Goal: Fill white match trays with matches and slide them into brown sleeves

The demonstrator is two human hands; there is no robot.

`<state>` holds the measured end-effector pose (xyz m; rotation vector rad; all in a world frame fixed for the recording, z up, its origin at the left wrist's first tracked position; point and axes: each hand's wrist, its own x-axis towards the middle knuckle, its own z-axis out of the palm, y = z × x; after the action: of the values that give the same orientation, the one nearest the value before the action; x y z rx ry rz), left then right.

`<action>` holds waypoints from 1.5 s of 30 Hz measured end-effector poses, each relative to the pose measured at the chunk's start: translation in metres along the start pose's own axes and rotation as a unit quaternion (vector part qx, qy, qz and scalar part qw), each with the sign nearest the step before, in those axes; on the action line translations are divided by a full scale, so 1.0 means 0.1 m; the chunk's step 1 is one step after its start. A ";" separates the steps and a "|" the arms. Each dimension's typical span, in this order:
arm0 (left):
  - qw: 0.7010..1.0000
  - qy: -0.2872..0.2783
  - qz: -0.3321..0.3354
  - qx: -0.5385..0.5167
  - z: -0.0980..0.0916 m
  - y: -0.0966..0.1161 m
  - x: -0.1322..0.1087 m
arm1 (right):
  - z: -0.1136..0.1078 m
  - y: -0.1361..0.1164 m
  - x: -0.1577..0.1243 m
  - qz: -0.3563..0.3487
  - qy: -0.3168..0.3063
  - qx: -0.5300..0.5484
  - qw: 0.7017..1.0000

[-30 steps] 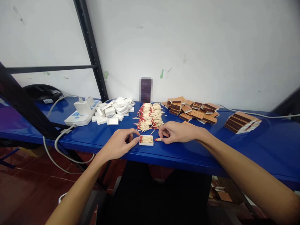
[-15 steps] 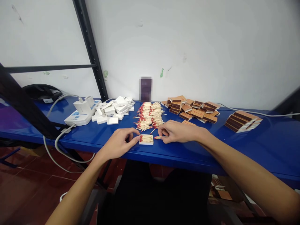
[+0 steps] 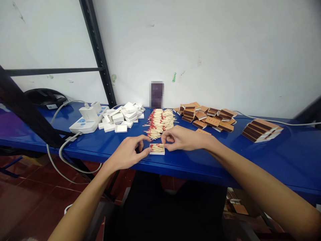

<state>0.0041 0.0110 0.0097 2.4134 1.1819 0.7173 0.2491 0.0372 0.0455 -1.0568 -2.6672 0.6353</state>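
Observation:
A small white matchbox tray (image 3: pixel 157 153) with red-tipped matches in it lies near the front edge of the blue table. My left hand (image 3: pixel 129 151) is at its left end, thumb against the near corner and index finger curled by the far corner, steadying it. My right hand (image 3: pixel 182 139) pinches a few matches over the tray's right end; its fingertips partly hide them. Just behind the tray is a large heap of loose matches (image 3: pixel 162 120), heads mostly to the left.
White empty trays (image 3: pixel 121 117) are piled at the back left, beside a power strip (image 3: pixel 85 125) with plugs and cables. Brown matchbox sleeves (image 3: pixel 213 121) lie heaped at the back right. Farther right is a neat stack of matchboxes (image 3: pixel 262 130). A dark shelf post (image 3: pixel 96 50) rises at left.
My right hand has moved left with its matches, from beside the tray to over its right end. My left hand has stayed at the tray's left end.

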 end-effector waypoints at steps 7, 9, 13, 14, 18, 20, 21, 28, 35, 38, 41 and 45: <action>1.000 -0.003 0.018 0.019 0.02 -0.02 0.01 | 0.07 -0.14 0.15 0.002 -0.028 -0.010 1.000; 1.000 -0.004 0.022 0.019 0.02 -0.03 0.01 | 0.07 -0.17 0.15 0.010 -0.028 -0.006 1.000; 0.999 0.008 0.036 0.033 0.01 -0.03 0.02 | 0.09 -0.19 0.15 0.000 -0.020 0.016 1.000; 0.998 0.012 0.040 0.035 0.01 -0.03 0.02 | 0.10 -0.19 0.15 -0.008 -0.016 0.020 1.000; 0.998 0.016 0.057 0.028 0.01 -0.05 0.01 | 0.12 -0.16 0.14 -0.033 -0.005 0.034 0.999; 0.998 0.022 0.060 0.019 0.01 -0.05 0.01 | 0.12 -0.15 0.14 -0.038 0.000 0.038 0.999; 0.998 0.024 0.060 0.015 0.02 -0.06 0.00 | 0.12 -0.14 0.14 -0.040 0.002 0.038 0.998; 0.995 0.010 0.095 -0.012 0.00 -0.07 -0.01 | 0.16 -0.12 0.12 -0.063 0.037 0.048 0.996; 0.995 0.017 0.100 -0.018 0.01 -0.08 0.00 | 0.11 -0.05 -0.01 -0.042 0.069 0.073 0.994; 0.996 0.026 0.087 -0.013 0.02 -0.08 0.00 | 0.12 -0.05 -0.02 -0.039 0.047 0.080 0.995; 0.996 0.029 0.083 -0.012 0.02 -0.08 0.00 | 0.16 -0.05 0.00 -0.033 0.042 0.076 0.996; 0.995 0.028 0.093 -0.028 0.02 -0.09 0.00 | 0.20 -0.03 0.04 -0.033 0.045 0.087 0.995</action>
<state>0.0003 0.0160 0.0036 2.4936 0.9530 0.8682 0.2378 0.0315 0.0290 -0.9242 -2.5060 0.7700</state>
